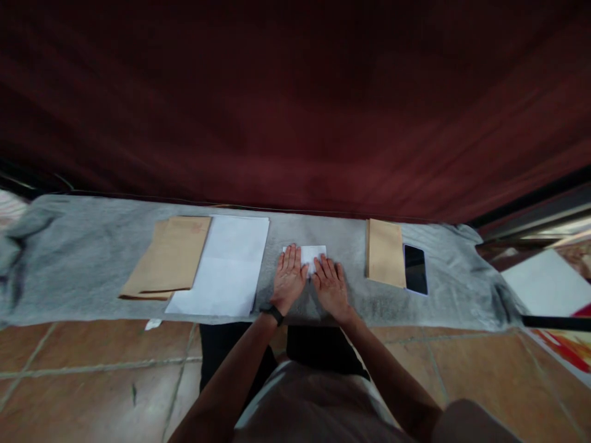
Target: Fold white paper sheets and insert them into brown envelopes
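Note:
A small folded white paper [314, 252] lies flat on the grey cloth in front of me. My left hand [289, 277] rests flat over its left part, fingers stretched out and pointing away from me. Over the right part lies my right hand [330, 284], its fingers extended and slightly spread. Both hands hide much of the paper, and the two thumbs come close together at its near edge. To the left is a stack of white sheets [231, 258], partly covered by large brown envelopes [178, 252].
A pile of smaller brown envelopes [385, 252] lies at the right, with a phone [415, 269] beside it. Grey cloth [92, 246] covers the narrow table. A dark red curtain [295, 123] hangs behind it. A white board [547, 283] stands at the far right.

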The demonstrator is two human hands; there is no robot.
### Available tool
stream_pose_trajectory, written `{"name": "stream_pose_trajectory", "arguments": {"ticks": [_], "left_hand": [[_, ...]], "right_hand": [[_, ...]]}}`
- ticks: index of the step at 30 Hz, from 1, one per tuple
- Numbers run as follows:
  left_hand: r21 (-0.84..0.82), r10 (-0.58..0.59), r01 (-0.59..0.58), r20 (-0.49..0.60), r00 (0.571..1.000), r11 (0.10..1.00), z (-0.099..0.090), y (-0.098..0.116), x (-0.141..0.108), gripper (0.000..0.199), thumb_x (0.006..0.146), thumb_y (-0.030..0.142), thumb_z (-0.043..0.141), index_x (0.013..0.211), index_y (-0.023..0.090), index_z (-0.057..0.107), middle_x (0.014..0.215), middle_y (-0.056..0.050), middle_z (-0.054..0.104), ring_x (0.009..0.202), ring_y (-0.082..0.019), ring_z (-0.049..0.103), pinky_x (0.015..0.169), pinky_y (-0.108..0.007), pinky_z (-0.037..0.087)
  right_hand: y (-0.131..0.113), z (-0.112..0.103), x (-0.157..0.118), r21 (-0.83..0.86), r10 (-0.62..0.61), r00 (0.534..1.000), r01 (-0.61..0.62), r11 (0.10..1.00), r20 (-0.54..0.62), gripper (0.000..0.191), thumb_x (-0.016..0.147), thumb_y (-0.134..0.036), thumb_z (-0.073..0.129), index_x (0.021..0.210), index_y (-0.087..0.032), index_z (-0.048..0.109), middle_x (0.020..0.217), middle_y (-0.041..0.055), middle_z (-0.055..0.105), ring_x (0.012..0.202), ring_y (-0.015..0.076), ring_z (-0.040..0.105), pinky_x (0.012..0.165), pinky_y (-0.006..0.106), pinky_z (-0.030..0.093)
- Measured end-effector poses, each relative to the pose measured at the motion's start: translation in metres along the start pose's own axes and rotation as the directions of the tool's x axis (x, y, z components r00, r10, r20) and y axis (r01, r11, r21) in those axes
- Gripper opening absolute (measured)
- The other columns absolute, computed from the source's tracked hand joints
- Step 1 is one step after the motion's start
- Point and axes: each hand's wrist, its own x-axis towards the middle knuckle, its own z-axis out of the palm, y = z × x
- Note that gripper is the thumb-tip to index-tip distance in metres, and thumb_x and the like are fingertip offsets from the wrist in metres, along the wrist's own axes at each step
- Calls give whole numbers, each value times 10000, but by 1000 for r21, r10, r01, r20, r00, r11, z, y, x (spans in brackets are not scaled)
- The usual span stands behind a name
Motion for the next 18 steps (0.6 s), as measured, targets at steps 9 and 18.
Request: {"name": "stream_pose_trajectory", "arguments": {"ticks": [9,18], "left_hand": [[36,10,-12,67,998,999,-4,-4,-1,629,977,172,331,1592,59,271,1671,-175,255,1573,-273,133,1270,-511,212],[31,-5,4,17,1000,1000,-5,-2,0,592,1017,251,323,1579,65,309,1659,-180,280,1561,-293,197,1260,-514,238]], "right_hand": [[-18,1,33,121,-113,991,104,987,75,511,1072,-302,342,1549,-133,414,1615,105,394,1502,223,355,1250,452,256],[11,9,40,69,-136,989,132,989,63,509,1073,-347,372,1554,-182,410,1626,95,380,1507,246,339,1241,498,242]]}}
